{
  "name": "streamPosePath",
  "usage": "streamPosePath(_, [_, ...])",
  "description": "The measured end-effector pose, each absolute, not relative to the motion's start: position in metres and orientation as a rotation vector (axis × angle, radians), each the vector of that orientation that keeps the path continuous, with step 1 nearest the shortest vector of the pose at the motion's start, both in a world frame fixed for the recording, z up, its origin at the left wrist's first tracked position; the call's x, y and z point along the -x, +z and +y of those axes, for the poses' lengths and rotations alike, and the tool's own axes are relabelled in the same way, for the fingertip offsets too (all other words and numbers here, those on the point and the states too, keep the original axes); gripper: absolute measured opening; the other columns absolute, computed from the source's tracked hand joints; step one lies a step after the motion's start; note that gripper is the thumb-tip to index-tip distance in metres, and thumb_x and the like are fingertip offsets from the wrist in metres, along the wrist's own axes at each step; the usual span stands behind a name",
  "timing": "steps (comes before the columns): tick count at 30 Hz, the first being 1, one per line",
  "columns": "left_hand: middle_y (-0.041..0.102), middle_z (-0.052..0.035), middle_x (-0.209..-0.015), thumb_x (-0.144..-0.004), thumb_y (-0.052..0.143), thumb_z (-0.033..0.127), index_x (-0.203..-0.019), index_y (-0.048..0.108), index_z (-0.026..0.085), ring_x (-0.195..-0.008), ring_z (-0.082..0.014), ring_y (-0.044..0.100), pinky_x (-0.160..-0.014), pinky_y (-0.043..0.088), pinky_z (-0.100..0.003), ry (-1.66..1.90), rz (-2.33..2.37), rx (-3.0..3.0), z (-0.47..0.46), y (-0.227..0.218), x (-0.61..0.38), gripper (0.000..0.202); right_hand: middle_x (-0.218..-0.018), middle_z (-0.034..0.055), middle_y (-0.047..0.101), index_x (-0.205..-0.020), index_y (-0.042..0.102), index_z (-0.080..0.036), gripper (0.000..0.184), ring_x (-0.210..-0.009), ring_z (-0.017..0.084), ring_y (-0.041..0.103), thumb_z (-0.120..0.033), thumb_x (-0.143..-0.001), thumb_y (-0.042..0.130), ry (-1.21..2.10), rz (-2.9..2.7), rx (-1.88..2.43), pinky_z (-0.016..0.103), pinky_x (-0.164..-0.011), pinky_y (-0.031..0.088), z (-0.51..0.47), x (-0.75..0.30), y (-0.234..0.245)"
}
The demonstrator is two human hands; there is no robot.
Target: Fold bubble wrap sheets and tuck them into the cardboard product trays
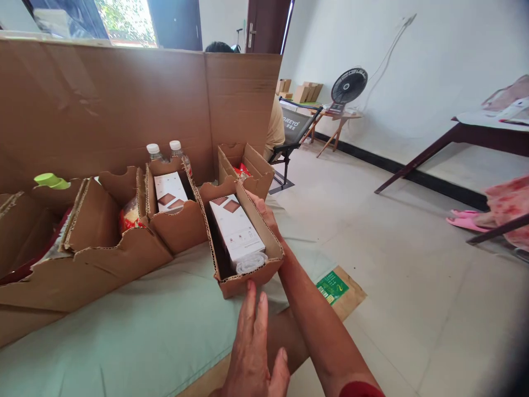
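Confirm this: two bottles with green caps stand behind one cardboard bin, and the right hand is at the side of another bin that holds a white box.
Wrong on the caps: the head view shows them white, not green. The two bottles do stand behind one cardboard bin, and the right hand is at the side of another bin holding a white box.
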State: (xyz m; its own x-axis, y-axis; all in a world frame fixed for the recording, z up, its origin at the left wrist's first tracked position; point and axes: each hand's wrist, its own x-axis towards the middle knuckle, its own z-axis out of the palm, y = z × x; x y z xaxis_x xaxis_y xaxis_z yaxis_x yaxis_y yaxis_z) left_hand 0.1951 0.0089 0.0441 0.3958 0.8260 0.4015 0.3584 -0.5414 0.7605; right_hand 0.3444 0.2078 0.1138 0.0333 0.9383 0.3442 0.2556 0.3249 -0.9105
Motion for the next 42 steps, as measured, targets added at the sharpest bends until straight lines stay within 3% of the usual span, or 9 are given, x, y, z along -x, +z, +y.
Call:
streamPosePath(4, [0.002, -0.0124, -0.175, -0.086, 0.049, 0.005, -0.166, 0.006, 0.028, -0.16, -0.0333, 0.013, -0.124, 0.034, -0.052, 1.053, 1.055, -2.099, 0.006, 0.033, -0.196, 0.093, -0.137, 0.0091, 0.069, -0.136, 0.063, -0.02, 0.065, -0.121, 0.025, 0.065, -0.067, -0.099, 0.04, 0.765, -1.454, 1.029, 0.037, -0.099, 0.052, 0.207, -0.355, 0.117])
streamPosePath(6, [0.003, -0.0138, -0.175, -0.084, 0.049, 0.002, -0.166, 0.006, 0.028, -0.16, -0.0337, 0.014, -0.124, 0.033, -0.053, 1.043, 1.063, -2.098, 0.005, 0.03, -0.197, 0.095, -0.127, 0.0097, 0.073, -0.142, 0.058, -0.019, 0.057, -0.112, 0.023, 0.069, -0.055, -0.099, 0.046, 0.632, -1.498, 1.139, 0.036, -0.095, 0.053, 0.215, -0.364, 0.126])
streamPosePath(9, [0.006, -0.0171, -0.174, -0.082, 0.048, -0.001, -0.165, 0.007, 0.026, -0.16, -0.035, 0.014, -0.123, 0.032, -0.056, 1.032, 1.062, -2.12, 0.006, 0.027, -0.199, 0.096, -0.099, 0.0074, 0.079, -0.155, 0.041, -0.017, 0.061, -0.091, 0.022, 0.071, -0.035, -0.098, 0.05, 0.353, -1.616, 1.529, 0.036, -0.085, 0.053, 0.238, -0.377, 0.146])
streamPosePath(11, [0.006, -0.0184, -0.174, -0.082, 0.047, -0.002, -0.165, 0.007, 0.025, -0.16, -0.0358, 0.014, -0.123, 0.032, -0.057, 1.024, 1.06, -2.138, 0.007, 0.027, -0.2, 0.096, -0.094, 0.0074, 0.079, -0.147, 0.053, -0.018, 0.056, -0.089, 0.024, 0.071, -0.028, -0.092, 0.058, 0.202, -1.761, 1.786, 0.036, -0.082, 0.052, 0.257, -0.383, 0.159])
streamPosePath(14, [0.004, -0.0185, -0.174, -0.084, 0.047, -0.001, -0.165, 0.006, 0.024, -0.16, -0.0359, 0.013, -0.123, 0.032, -0.056, 1.016, 1.049, -2.142, 0.008, 0.026, -0.201, 0.095, -0.1, 0.0094, 0.078, -0.109, 0.077, -0.02, 0.026, -0.097, 0.027, 0.07, -0.023, -0.085, 0.067, 0.112, -1.877, 1.901, 0.036, -0.084, 0.05, 0.279, -0.392, 0.171])
streamPosePath(18, [0.005, -0.0159, -0.175, -0.085, 0.046, 0.0, -0.165, 0.007, 0.025, -0.161, -0.0336, 0.012, -0.123, 0.033, -0.053, 1.022, 1.044, -2.132, 0.007, 0.025, -0.204, 0.093, -0.095, 0.0045, 0.079, -0.089, 0.08, -0.022, 0.016, -0.093, 0.023, 0.068, -0.019, -0.084, 0.066, 0.098, -1.9, 1.842, 0.033, -0.083, 0.048, 0.282, -0.418, 0.175])
streamPosePath(28, [0.005, -0.0144, -0.175, -0.087, 0.048, 0.006, -0.165, 0.005, 0.025, -0.161, -0.031, 0.013, -0.122, 0.035, -0.052, 1.078, 1.07, -2.165, 0.057, 0.022, -0.2, 0.091, -0.075, 0.0015, 0.074, -0.083, 0.078, -0.019, 0.018, -0.065, 0.014, 0.061, -0.035, -0.081, 0.07, 0.339, -1.82, 1.437, 0.026, -0.061, 0.044, 0.227, -0.458, 0.153])
streamPosePath(35, [0.011, -0.0165, -0.174, -0.084, 0.054, 0.006, -0.165, 0.008, 0.026, -0.16, -0.0325, 0.016, -0.124, 0.03, -0.056, 1.139, 1.086, -2.177, 0.129, 0.025, -0.209, 0.096, -0.068, 0.0, 0.071, -0.08, 0.075, -0.019, 0.018, -0.061, 0.013, 0.057, -0.036, -0.077, 0.07, 0.363, -1.717, 1.355, 0.025, -0.059, 0.043, 0.237, -0.434, 0.142])
streamPosePath(42, [0.015, -0.0187, -0.173, -0.082, 0.054, 0.009, -0.162, 0.021, 0.019, -0.16, -0.0318, 0.017, -0.127, 0.026, -0.057, 1.126, 1.107, -2.132, 0.16, 0.027, -0.217, 0.088, -0.07, 0.0005, 0.071, -0.082, 0.073, -0.02, 0.017, -0.063, 0.015, 0.058, -0.036, -0.079, 0.069, 0.348, -1.702, 1.353, 0.026, -0.063, 0.044, 0.25, -0.423, 0.134])
